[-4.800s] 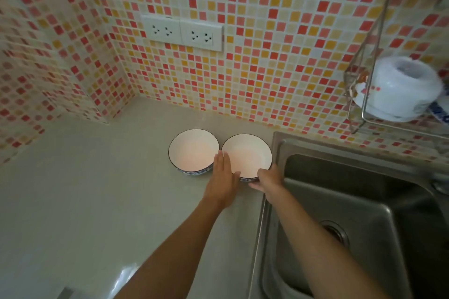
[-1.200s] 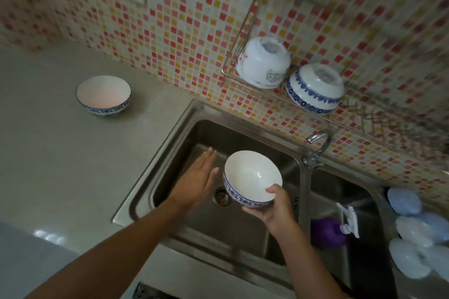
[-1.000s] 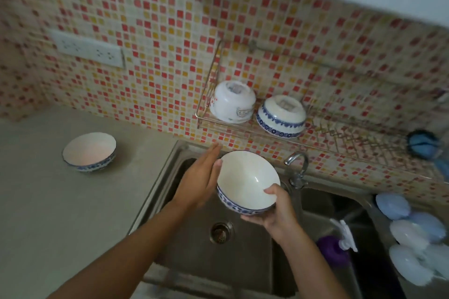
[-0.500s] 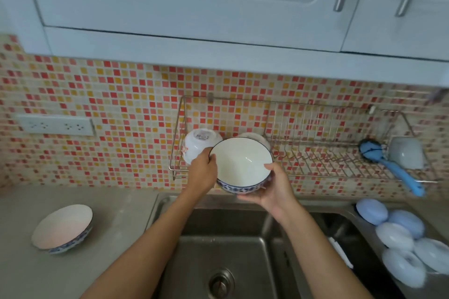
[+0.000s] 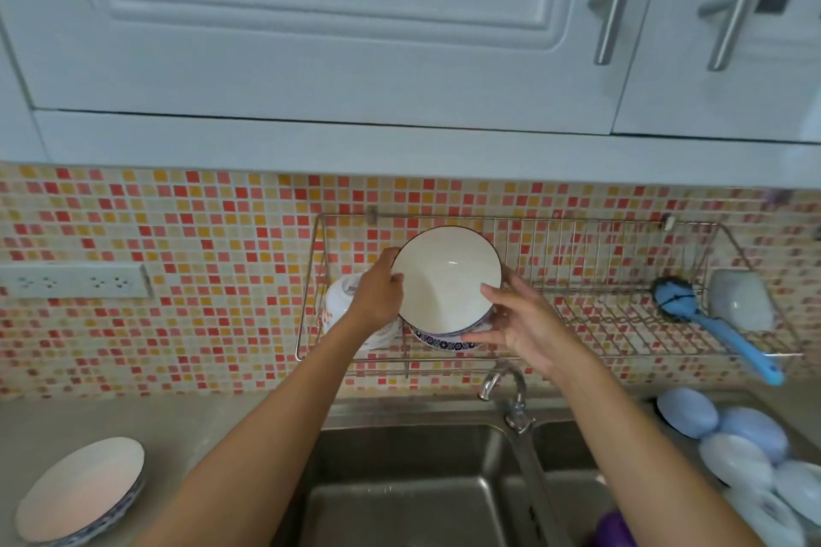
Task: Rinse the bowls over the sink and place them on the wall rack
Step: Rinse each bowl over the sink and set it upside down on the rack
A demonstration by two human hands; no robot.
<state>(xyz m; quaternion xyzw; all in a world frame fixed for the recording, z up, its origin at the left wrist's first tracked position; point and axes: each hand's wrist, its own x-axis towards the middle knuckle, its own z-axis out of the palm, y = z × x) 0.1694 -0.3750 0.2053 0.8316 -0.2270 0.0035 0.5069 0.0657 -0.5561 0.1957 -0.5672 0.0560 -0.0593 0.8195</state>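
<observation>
White glaze faced us as our left hand (image 5: 377, 295) gripped the bowl (image 5: 446, 280) by its rim, tilted at the wall rack (image 5: 622, 324), while our right hand (image 5: 528, 331) hovered spread just beside it, holding nothing. We judged placing was under way; next, seating it beside the upturned bowl (image 5: 340, 309), then fetching the second bowl (image 5: 80, 489) from the desk (image 5: 186, 426). We could read no writing.

white bowl (image 5: 445, 280) tilted in wall rack (image 5: 622, 324), second bowl (image 5: 80, 489) on counter

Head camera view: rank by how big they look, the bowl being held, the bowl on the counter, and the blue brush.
1-2. held bowl and counter bowl: alike; the counter bowl sits nearer, at the distorted edge.
3. blue brush.
</observation>
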